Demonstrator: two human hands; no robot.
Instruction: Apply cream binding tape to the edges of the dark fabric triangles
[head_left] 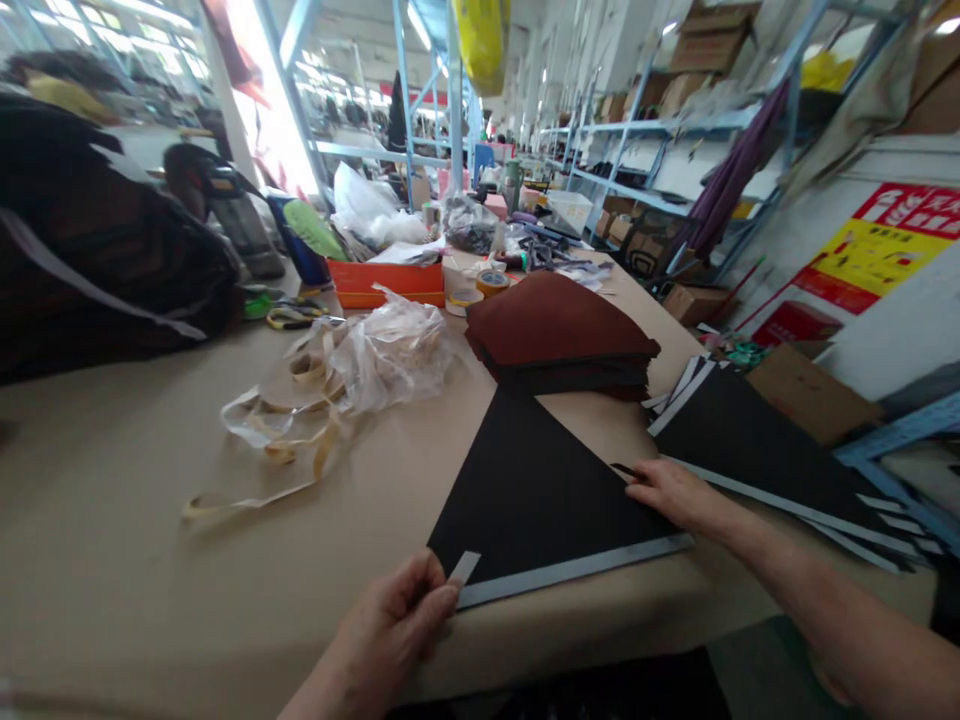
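Lying at the near side of the tan-covered table, a flat black triangular sheet with a grey strip along its near edge points toward a stack of reddish-brown panels. The left hand pinches its near left corner between thumb and fingers; the right hand, at its right edge, pinches a thin dark piece — too small to identify.

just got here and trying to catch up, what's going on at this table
A person is handling a black panel at the near edge of the table. The left hand pinches its near left corner, by a short pale tab. The right hand is at its right side, holding a thin dark bit. A brown stack sits beyond, with more panels to the right.
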